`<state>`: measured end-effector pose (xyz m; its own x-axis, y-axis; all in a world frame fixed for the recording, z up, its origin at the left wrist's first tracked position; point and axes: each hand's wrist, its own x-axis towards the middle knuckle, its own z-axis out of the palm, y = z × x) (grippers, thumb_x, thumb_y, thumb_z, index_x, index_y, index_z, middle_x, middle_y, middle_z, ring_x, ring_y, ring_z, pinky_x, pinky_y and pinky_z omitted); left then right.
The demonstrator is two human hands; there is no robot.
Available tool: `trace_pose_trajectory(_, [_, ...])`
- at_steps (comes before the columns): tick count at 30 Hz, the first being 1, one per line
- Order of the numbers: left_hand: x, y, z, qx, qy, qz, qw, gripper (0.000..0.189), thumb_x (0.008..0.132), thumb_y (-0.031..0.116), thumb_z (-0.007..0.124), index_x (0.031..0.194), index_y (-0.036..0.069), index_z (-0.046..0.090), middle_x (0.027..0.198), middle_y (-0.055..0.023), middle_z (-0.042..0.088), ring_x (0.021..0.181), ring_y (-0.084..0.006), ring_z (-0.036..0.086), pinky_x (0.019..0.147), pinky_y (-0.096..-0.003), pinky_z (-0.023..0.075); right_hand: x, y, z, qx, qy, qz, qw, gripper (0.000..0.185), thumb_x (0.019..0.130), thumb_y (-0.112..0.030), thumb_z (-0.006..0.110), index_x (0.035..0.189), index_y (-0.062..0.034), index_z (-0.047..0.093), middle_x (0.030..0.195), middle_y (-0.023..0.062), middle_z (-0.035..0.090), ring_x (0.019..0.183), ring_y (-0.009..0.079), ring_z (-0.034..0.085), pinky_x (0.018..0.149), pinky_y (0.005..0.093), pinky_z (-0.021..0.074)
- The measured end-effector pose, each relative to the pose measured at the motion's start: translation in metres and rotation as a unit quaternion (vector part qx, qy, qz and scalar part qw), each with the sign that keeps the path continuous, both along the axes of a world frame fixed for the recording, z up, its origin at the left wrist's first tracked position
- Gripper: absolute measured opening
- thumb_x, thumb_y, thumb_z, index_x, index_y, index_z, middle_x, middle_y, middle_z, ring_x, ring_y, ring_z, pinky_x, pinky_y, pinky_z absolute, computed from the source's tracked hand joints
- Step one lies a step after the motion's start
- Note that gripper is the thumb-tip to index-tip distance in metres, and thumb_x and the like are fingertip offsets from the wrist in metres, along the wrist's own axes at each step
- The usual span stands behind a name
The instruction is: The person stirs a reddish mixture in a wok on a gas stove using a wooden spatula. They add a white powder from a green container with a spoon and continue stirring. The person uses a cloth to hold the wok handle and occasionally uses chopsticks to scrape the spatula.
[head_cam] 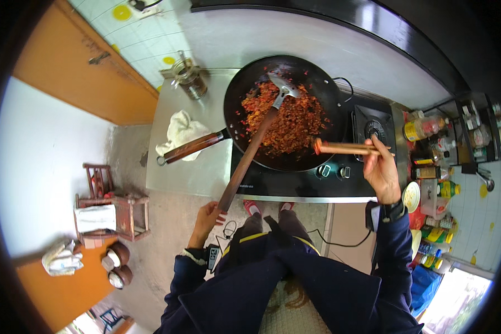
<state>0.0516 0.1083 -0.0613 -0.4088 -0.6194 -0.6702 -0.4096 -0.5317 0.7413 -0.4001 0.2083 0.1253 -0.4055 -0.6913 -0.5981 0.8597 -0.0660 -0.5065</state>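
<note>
A black wok sits on the gas stove and holds a chopped red and brown food mixture. Closed around the end of a long wooden handle is my left hand; this is the handle of a metal wok spatula, whose blade rests on the food. My right hand grips wooden chopsticks over the right side of the wok, their tips coated with red food. The wok's own wooden handle points left over a white cloth, and neither hand touches it.
A glass jar with a utensil in it stands behind the cloth on the metal counter. Right of the wok is a second burner. Bottles and a white bowl line the right side. A range hood hangs above.
</note>
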Motion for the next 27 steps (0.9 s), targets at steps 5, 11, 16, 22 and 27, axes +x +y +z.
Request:
trace_pose_trajectory(5, [-0.005, 0.01, -0.014, 0.072, -0.034, -0.138, 0.987, 0.027, 0.097, 0.028, 0.053, 0.112, 0.008, 0.062, 0.091, -0.0077, 0.068, 0.072, -0.015, 0.065, 0.063, -0.0278, 0.0537, 0.053, 0.044, 0.059, -0.071, 0.012, 0.059, 0.996, 0.038, 0.104, -0.032, 0.037, 0.08, -0.0066, 0.054, 0.053, -0.0008, 0.046, 0.032, 0.006, 0.036, 0.032, 0.0188, 0.0357])
trace_pose_trajectory(11, [-0.037, 0.029, -0.016, 0.109, -0.012, -0.223, 0.969, 0.022, 0.097, 0.019, 0.051, 0.11, 0.006, 0.062, 0.089, -0.0076, 0.068, 0.069, -0.0124, 0.064, 0.059, -0.0241, 0.0525, 0.068, 0.09, 0.074, -0.304, -0.013, 0.068, 0.95, 0.048, 0.102, -0.03, 0.037, 0.083, 0.0091, 0.056, 0.061, 0.017, 0.053, 0.039, 0.0212, 0.058, 0.034, 0.0239, 0.0496])
trace_pose_trajectory(16, [-0.065, 0.05, -0.01, 0.093, -0.019, -0.294, 0.951, 0.029, 0.098, 0.026, 0.05, 0.114, 0.006, 0.061, 0.093, -0.0086, 0.068, 0.075, -0.0157, 0.065, 0.066, -0.028, 0.0543, 0.065, 0.145, 0.066, -0.31, -0.036, 0.007, 0.95, 0.049, 0.102, -0.032, 0.036, 0.085, 0.0089, 0.057, 0.062, 0.0176, 0.054, 0.036, 0.0196, 0.055, 0.03, 0.0238, 0.0458])
trace_pose_trajectory(22, [-0.124, 0.091, -0.001, 0.085, -0.05, -0.347, 0.933, 0.028, 0.098, 0.024, 0.05, 0.115, 0.006, 0.06, 0.095, -0.0091, 0.068, 0.074, -0.0155, 0.065, 0.066, -0.0277, 0.053, 0.03, 0.26, 0.038, -0.329, -0.028, -0.131, 0.935, 0.049, 0.103, -0.035, 0.036, 0.087, 0.0045, 0.06, 0.065, 0.0124, 0.057, 0.037, 0.0125, 0.051, 0.032, 0.0203, 0.0427])
trace_pose_trajectory(27, [-0.193, 0.153, 0.013, 0.061, -0.04, -0.415, 0.907, 0.028, 0.097, 0.023, 0.048, 0.116, 0.006, 0.06, 0.094, -0.0089, 0.068, 0.077, -0.0151, 0.063, 0.069, -0.0283, 0.0523, -0.019, 0.41, -0.017, -0.056, 0.052, -0.368, 0.927, 0.034, 0.099, -0.03, 0.049, 0.081, -0.0025, 0.059, 0.062, 0.0033, 0.058, 0.037, 0.0056, 0.045, 0.035, 0.0168, 0.0394])
